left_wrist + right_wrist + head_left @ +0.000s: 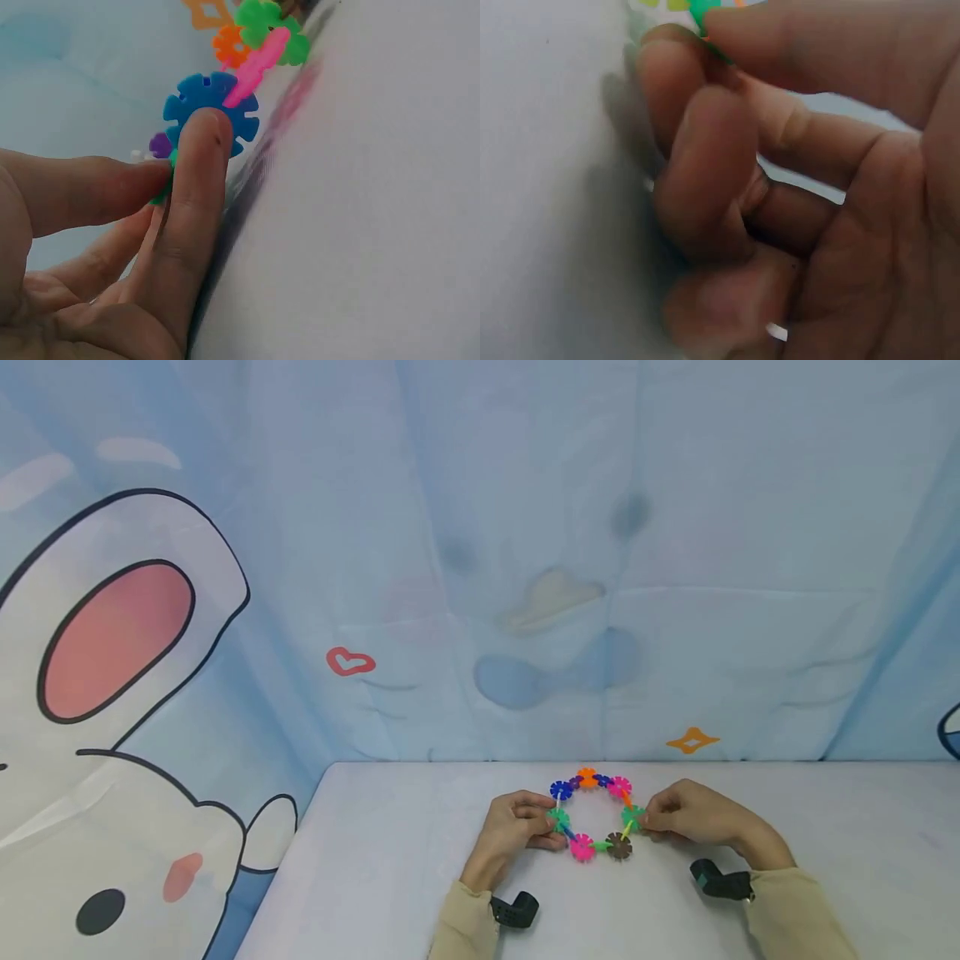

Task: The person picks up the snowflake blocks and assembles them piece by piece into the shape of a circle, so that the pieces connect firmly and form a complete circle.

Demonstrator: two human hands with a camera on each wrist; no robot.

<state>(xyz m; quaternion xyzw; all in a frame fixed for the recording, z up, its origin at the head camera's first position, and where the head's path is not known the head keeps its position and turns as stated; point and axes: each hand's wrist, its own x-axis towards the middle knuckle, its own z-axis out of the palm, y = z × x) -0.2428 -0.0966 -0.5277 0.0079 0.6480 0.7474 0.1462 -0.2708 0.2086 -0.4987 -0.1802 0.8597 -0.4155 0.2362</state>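
Between my two hands is a ring of interlocking plastic snowflake discs (582, 847), flower-shaped and notched, in pink, green, blue, orange, purple and brown. My left hand (510, 827) pinches the ring's left side at a green disc (558, 819). In the left wrist view, one fingertip presses a blue disc (202, 94) while the thumb bears on the green piece beside it. On the opposite side, my right hand (701, 814) pinches another green disc (632, 817). The right wrist view shows only that disc's edge (703, 15) at the fingertips, the other fingers curled below.
A white table (375, 860) lies under the ring, its back edge just behind it. Beyond hangs a light blue cloth (525, 485) with a printed cartoon rabbit (120, 643) at left. Each wrist wears a black camera (516, 910).
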